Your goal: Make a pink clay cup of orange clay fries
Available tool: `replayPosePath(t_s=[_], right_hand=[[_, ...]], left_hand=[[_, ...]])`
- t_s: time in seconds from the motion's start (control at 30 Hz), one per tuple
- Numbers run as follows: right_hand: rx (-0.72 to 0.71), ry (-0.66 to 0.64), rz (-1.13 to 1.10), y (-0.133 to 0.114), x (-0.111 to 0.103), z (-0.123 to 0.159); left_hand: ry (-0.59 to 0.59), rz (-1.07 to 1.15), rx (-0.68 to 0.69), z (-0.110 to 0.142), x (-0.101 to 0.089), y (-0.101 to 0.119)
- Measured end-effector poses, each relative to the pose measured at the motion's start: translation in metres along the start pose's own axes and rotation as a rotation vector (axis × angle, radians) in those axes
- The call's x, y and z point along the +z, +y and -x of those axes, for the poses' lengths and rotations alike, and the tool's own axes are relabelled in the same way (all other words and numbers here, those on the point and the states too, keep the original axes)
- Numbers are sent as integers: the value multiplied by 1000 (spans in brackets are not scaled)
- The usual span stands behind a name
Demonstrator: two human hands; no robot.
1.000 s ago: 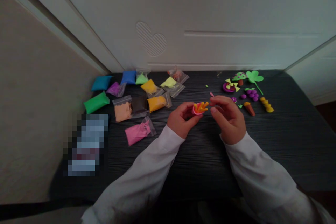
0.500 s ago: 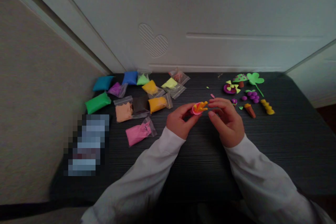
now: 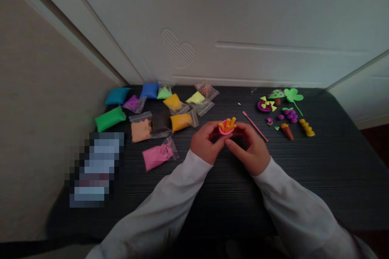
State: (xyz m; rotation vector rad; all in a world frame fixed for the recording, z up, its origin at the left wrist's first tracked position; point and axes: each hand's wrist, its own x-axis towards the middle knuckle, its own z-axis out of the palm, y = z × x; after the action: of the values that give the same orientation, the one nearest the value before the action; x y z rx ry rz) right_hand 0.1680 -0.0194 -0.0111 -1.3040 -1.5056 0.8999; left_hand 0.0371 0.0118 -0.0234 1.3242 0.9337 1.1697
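Both my hands meet over the middle of a dark table (image 3: 334, 162). Between them is a small pink clay cup with orange sticks (image 3: 227, 126) poking out of its top. My left hand (image 3: 206, 143) curls round its left side. My right hand (image 3: 249, 147) pinches its right side with thumb and fingers. A thin pink modelling tool (image 3: 254, 126) lies on the table just right of my right hand, free of both hands.
Several small bags of coloured clay lie at the left and back, among them a pink bag (image 3: 156, 154), an orange bag (image 3: 181, 121) and a green bag (image 3: 110, 118). Finished clay figures sit at the back right: a mushroom (image 3: 276, 95), purple grapes (image 3: 290, 114), a green clover (image 3: 293, 96).
My right hand has let go of the pink tool, which now lies on the table. That hand has moved left onto the clay cup. The cup sits slightly lower.
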Motion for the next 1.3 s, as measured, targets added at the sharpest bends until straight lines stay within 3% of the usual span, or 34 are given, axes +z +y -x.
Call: replayPosePath(t_s=[0.3,0.5,0.6,0.73,1.3], right_hand=[[-31,6,-11,0,-6,-1],[4,149,-132,-5,-13,-5],[8,158,-134,-8,-16,-6],[11,110,-143,-8,-17,-6],[95,151,-277,-3,-14,-8]], left_hand=[[-9,-2,-48,0,0,6],[-166,242,-229,-4,-1,10],[-226,292,-276,-4,-1,9],[-208,296,-290,-3,1,9],[-223,363,-365,-7,1,6]])
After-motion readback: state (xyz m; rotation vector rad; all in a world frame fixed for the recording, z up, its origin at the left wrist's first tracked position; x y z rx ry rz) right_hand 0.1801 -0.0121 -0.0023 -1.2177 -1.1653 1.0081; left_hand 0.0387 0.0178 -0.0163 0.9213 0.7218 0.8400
